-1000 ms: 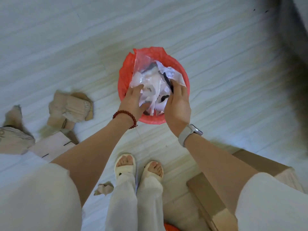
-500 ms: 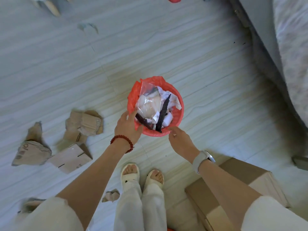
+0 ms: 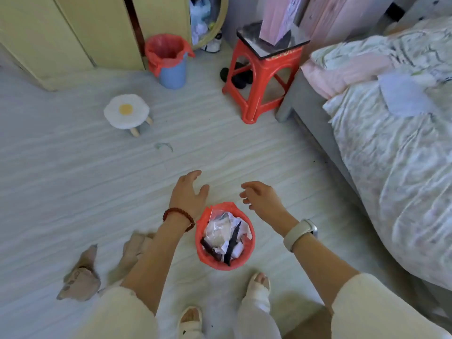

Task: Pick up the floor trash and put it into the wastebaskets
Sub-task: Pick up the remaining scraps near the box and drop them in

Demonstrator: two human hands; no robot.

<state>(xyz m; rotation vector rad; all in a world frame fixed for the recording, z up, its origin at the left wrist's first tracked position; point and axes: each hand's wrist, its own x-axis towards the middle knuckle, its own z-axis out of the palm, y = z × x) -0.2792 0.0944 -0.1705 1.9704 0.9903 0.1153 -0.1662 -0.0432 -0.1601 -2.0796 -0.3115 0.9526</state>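
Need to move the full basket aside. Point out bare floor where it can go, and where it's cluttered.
Bare floor: the wide stretch between the egg stool, the red stool and the bed, beyond both empty hands. Crowded: left of the full wastebasket, where cardboard scraps lie.

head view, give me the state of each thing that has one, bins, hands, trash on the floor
near red-lined wastebasket: upright, full of crumpled paper and plastic
far blue wastebasket with red liner: upright, contents not visible
left hand: open, empty
right hand: open, empty
torn brown cardboard pieces: lying on floor, not picked up
red plastic stool: upright
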